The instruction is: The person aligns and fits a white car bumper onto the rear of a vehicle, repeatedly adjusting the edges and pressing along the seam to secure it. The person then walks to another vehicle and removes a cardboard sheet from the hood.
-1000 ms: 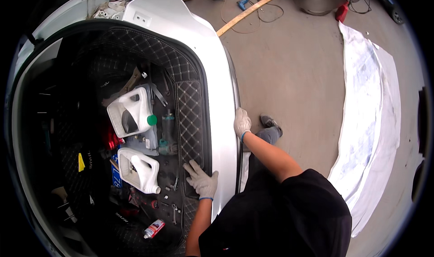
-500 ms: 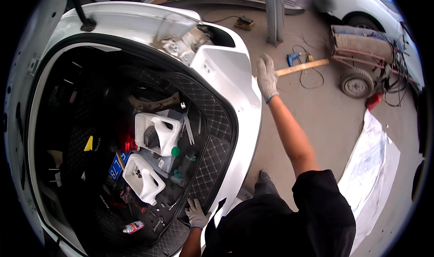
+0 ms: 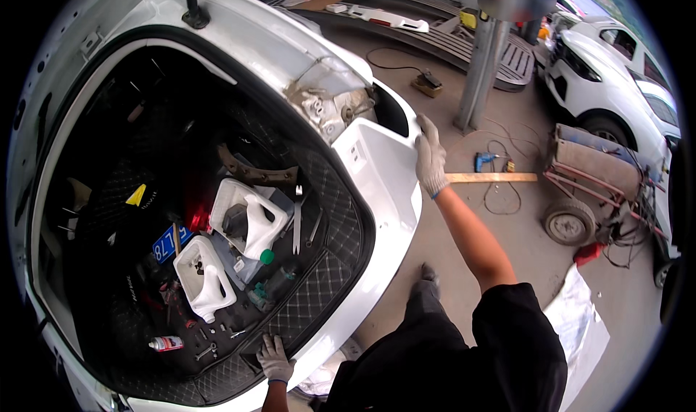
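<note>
Head view: person's right hand (image 3: 431,158), in a knit work glove, fingers together and flat on the top corner of a white rear bumper panel (image 3: 380,187) at the car's tail; left hand (image 3: 275,359), fingers spread, presses the quilted black trunk mat (image 3: 319,281) near the sill. Panel looks like smooth painted plastic: light but wide and flexy, prob. slippery, best gripped at edges w/ both hands. White plastic jugs (image 3: 243,220) sit inside.

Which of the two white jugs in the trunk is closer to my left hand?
The lower jug, lying nearest the trunk's rear edge. It sits closer to the left hand than the upper jug, which lies deeper in, beside the green cap.
</note>
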The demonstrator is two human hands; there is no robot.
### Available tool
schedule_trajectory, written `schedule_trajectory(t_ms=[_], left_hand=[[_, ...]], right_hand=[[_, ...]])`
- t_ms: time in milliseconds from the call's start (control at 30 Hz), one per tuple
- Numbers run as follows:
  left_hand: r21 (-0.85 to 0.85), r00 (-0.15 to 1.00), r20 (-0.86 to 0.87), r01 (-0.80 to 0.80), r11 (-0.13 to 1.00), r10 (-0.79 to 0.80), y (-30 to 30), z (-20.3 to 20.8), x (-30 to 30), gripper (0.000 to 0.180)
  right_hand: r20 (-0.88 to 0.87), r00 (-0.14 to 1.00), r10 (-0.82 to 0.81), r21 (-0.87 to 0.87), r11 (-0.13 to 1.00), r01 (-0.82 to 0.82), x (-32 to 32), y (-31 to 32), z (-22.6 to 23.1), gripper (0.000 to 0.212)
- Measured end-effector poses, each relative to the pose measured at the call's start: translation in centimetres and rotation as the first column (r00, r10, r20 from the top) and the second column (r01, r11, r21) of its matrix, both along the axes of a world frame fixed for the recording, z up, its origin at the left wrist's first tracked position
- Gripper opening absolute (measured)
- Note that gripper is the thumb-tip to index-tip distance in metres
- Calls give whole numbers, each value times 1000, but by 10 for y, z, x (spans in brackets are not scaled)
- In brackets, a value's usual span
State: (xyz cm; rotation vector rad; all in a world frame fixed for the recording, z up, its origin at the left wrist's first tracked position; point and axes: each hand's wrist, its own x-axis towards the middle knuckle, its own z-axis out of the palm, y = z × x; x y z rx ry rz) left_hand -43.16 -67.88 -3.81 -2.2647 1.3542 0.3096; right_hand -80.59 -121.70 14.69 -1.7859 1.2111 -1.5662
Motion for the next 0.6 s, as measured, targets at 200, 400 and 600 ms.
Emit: schedule_trajectory(t_ms=[200,400,600], left_hand=[[21,913,245,-341,940,326,-13,-21,-28,103],[-616,896,39,-326,717,442,-176,59,-113,85],[-879,998,-52,-24,475,-46,-382,219,-220,42]], right_hand=[[-202,939,279,-419,842,-340,-14,-33,4,58],[-268,897,352,-454,775,-440,-22,-49,-4,62],[-355,804,478,-490,637,-595,-22,-73,17,47]])
